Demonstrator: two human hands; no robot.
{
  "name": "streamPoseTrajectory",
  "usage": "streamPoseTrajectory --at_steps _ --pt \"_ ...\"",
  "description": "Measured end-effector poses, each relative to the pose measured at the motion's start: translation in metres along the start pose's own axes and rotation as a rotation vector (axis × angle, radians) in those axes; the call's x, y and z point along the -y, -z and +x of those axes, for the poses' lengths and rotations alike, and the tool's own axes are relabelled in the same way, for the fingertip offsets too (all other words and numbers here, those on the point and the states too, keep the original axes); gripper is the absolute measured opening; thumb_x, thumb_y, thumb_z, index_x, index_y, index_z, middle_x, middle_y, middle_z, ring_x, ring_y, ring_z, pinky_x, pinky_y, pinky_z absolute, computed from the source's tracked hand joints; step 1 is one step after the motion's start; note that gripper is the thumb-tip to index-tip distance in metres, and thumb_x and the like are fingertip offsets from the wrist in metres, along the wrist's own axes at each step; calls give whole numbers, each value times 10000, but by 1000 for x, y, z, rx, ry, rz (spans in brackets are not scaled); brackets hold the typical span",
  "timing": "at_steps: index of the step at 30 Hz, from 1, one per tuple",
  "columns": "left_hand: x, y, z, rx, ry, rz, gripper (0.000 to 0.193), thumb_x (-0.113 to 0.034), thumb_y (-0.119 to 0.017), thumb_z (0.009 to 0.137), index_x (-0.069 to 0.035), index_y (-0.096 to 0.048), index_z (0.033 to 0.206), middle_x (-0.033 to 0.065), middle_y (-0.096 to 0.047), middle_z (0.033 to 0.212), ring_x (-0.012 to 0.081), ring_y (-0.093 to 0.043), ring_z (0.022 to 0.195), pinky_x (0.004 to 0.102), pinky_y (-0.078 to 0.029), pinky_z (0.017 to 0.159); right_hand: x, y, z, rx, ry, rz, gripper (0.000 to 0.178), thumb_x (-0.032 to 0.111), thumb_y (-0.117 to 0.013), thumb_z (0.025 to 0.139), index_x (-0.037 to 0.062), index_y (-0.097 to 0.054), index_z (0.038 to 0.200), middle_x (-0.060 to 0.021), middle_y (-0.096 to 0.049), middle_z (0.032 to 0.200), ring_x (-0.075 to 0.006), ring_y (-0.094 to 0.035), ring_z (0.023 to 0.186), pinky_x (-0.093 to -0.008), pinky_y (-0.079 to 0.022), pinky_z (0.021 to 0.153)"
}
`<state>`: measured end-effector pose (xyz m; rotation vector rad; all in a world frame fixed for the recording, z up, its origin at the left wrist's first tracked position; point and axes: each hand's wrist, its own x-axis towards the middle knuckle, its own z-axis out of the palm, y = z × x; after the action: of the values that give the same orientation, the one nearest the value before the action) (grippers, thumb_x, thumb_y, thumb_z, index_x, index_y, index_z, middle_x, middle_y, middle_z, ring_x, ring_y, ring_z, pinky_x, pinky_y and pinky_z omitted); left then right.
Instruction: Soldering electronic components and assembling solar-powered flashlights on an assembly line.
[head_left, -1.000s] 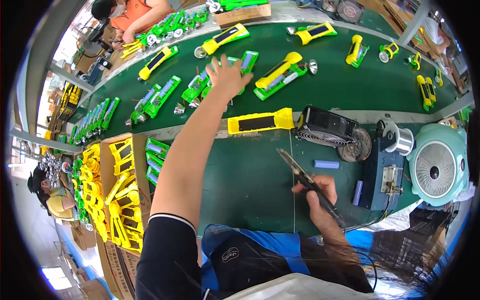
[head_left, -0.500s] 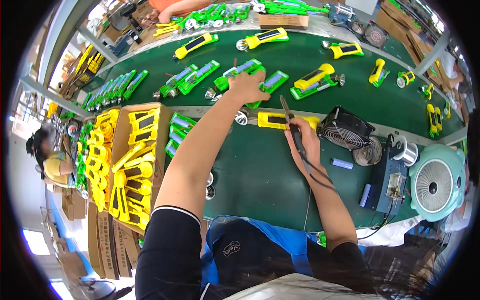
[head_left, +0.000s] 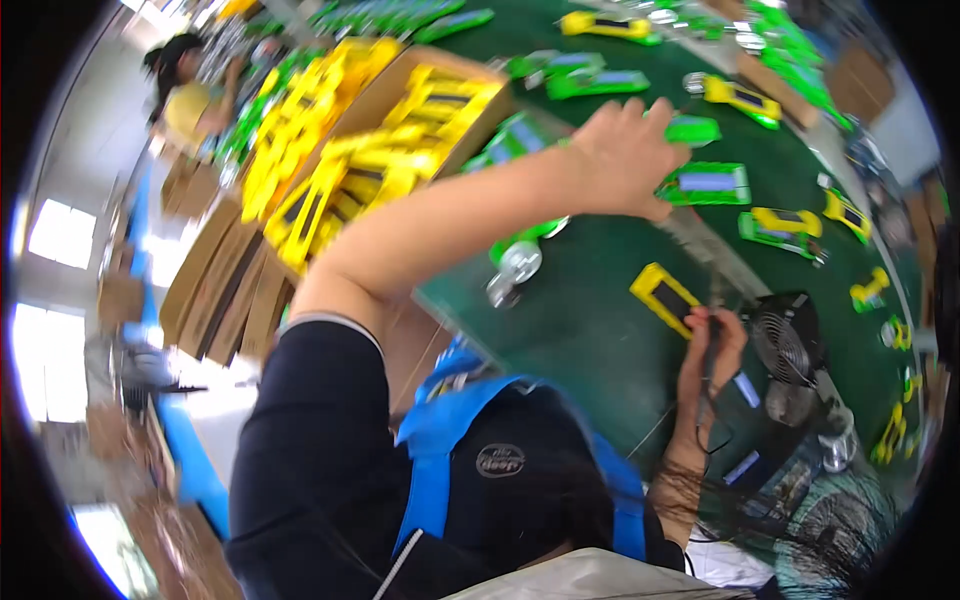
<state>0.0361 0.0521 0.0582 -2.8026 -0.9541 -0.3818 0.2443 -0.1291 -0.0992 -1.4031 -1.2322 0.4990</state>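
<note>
My left hand (head_left: 630,155) is stretched over the green flashlight housings, its thumb and bent fingers apart. One green housing (head_left: 695,130) shows beyond its fingertips, and a second, with a blue-grey battery cell (head_left: 708,184), lies just past the thumb; blur hides whether the fingertips touch either. My right hand (head_left: 722,350) grips a soldering iron (head_left: 711,352) with a dark cable, tip pointing away from me. Close to that hand lies a yellow flashlight cover (head_left: 660,296) with a dark panel. Two silver reflector heads (head_left: 520,262) are on the green bench under my left forearm.
A cardboard box (head_left: 490,112) of yellow covers stands at left, with more yellow parts beside it. At right are a black fan (head_left: 785,335), a solder spool (head_left: 836,445) and a pale green fan (head_left: 840,520). Flashlights line the belt. Another person (head_left: 195,105) sits far left.
My view has turned and tilted, bringing the box of yellow covers nearer the middle. My left hand remains around the green housings; my right still holds the soldering iron.
</note>
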Motion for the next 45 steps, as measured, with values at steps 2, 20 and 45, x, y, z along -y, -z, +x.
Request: streamPoseTrajectory --at_steps 2,20,45 --pt "8 47 -60 -68 72 4 513 -377 -750 694 -93 -646 1108 231 -541 1133 384 -597 977 448 -514 806 -12 4 0 -63 26 164 296 108 -553 959 21 -442 1220 -163 -616 1045 -198 -630 881 -346 -491 875" --pt "80 -20 -552 524 1887 -11 781 -633 -709 680 -53 -624 1196 224 -582 1243 367 -591 1130 449 -489 940 -8 12 7 -4 116 -10 368 222 -516 993 -29 -419 1244 -172 -627 1047 -215 -623 852 -318 -514 791" --pt "75 70 -294 -804 955 -14 350 -23 -558 900 -9 -534 1249 142 -578 1206 279 -538 1123 400 -404 988 20 2 7 -12 -31 222 297 68 -594 923 -1 -465 1181 -144 -653 952 -175 -670 768 -277 -542 703"
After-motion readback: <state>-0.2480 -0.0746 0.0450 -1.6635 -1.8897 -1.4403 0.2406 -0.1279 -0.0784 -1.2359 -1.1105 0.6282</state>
